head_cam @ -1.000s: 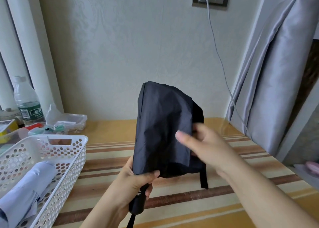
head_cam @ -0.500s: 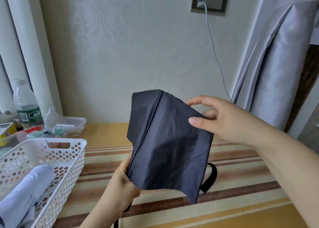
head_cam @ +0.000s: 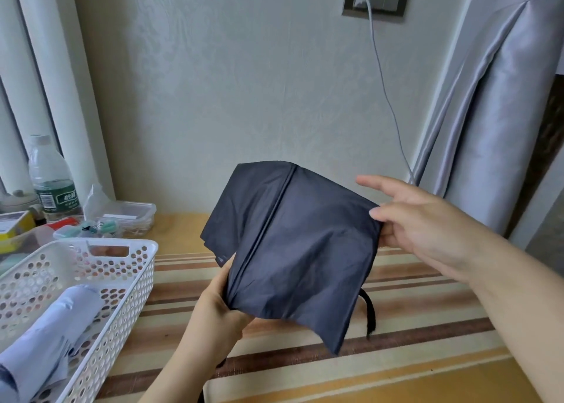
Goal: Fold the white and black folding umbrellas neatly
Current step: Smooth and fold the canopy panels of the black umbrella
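Observation:
The black folding umbrella [head_cam: 293,250] is held upright above the striped table, its canopy panels spread flat and wide. My left hand [head_cam: 218,308] grips it from below, around the lower part of the folded canopy; the handle is hidden behind my wrist. My right hand [head_cam: 415,222] pinches the right edge of a canopy panel between thumb and fingers, pulling it out sideways. The black closing strap [head_cam: 370,314] hangs behind the cloth. The white umbrella [head_cam: 52,338] lies rolled up in the white perforated basket [head_cam: 134,283] at the left.
The striped table [head_cam: 396,335] stands against a pale wall. At the back left are a water bottle [head_cam: 50,182], a clear plastic box [head_cam: 128,216] and small clutter. A cable [head_cam: 387,97] hangs from the wall socket. Grey curtain [head_cam: 488,127] at the right.
My right hand moved from the front of the bunched canopy to its right edge and pulled a panel out flat. The umbrella now looks wide and spread instead of bundled.

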`<act>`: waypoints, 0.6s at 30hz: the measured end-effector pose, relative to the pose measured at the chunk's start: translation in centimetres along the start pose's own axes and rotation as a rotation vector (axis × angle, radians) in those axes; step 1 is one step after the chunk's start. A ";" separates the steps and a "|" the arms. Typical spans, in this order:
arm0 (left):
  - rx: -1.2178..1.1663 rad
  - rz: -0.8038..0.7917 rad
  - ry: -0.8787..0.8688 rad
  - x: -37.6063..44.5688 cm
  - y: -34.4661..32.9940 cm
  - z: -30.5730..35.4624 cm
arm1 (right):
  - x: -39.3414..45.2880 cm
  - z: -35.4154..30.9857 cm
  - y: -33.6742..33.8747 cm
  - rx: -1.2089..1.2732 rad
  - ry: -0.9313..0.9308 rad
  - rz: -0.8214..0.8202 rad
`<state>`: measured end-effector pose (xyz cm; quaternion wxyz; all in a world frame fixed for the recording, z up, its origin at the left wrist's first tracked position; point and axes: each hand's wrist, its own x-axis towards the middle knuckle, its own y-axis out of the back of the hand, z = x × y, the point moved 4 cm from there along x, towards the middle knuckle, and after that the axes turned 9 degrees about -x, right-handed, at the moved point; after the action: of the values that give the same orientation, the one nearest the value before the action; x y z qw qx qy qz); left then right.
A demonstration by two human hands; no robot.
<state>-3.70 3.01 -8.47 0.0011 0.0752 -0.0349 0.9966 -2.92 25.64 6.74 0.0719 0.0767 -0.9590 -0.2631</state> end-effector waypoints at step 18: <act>0.253 0.146 -0.091 0.1 1.2 1.0 | 0.2 5.3 -3.8 0.232 -0.225 -0.016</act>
<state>-3.62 1.74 -7.57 -0.0825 0.1170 0.0854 0.9860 -3.64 25.01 0.26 -0.0475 0.0622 -0.9843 -0.1581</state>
